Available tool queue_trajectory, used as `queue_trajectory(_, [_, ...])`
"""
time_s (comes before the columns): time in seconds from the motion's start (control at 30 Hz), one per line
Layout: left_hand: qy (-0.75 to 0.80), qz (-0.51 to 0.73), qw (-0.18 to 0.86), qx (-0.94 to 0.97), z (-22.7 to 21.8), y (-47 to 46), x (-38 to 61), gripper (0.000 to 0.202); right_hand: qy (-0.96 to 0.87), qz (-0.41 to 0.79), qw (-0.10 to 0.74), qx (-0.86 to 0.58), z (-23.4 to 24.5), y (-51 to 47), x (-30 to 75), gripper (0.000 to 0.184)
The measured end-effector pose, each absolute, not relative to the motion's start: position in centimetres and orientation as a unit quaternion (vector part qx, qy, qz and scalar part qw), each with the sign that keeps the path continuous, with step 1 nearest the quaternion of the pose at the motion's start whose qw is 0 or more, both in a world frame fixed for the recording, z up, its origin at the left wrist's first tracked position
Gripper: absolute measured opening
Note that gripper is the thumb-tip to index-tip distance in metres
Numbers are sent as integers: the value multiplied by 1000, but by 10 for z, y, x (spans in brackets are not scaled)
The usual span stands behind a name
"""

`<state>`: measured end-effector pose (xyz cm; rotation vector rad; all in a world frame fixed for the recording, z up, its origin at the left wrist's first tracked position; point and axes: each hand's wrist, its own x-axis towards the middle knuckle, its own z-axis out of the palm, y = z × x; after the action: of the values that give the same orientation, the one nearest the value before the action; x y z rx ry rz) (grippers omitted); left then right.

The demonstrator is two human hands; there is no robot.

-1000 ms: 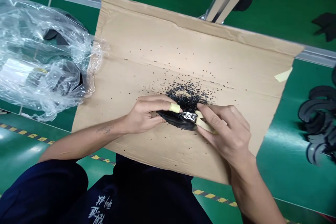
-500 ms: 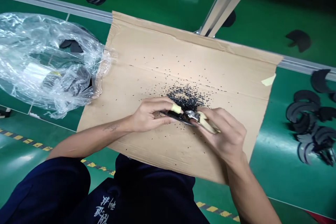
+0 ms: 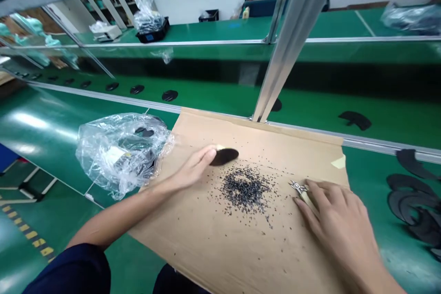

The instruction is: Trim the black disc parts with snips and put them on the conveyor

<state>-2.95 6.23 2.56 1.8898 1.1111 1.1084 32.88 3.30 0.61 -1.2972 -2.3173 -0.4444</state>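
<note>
My left hand (image 3: 193, 167) is closed on the edge of a flat, dark rounded plastic part (image 3: 225, 156), held out above the far side of the cardboard sheet (image 3: 200, 239). On the right, my right hand (image 3: 341, 220) grips a small pair of nippers (image 3: 299, 187) with cream handles, its metal jaws pointing left toward the middle of the sheet. Between both hands lies a pile of tiny black plastic bits (image 3: 244, 188), thinning out into scattered crumbs. Yellow tape or a finger cover shows at my left fingertips.
A clear plastic bag (image 3: 120, 151) with dark parts inside lies left of the sheet. Several black curved parts (image 3: 409, 197) are heaped at right. Beyond a metal rail, more black parts (image 3: 170, 95) rest on a green belt. A metal post (image 3: 292, 41) rises behind the sheet.
My hands have moved apart: the left carried the black part away to the far left of the pile, the right drew the nippers off to the right. The view has tilted up.
</note>
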Motion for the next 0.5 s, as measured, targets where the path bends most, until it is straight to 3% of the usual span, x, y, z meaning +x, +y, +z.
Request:
queue_trajectory(0.13, [467,322,175,805,68,139,-50,38,-831,-113,195,-508,3,25,322,44])
queue_trajectory(0.23, [533,228,84,810,76,206,-58,38,-830,-80,188,-519,3,17,317,46])
queue_trajectory(0.37, [589,141,92,790,59,272,-49,29,-819,-61,215,-528,3,12,320,42])
queue_trajectory(0.5, [573,148,120,797,35,310,-3,22,-809,-38,220,-543,1,11,325,41])
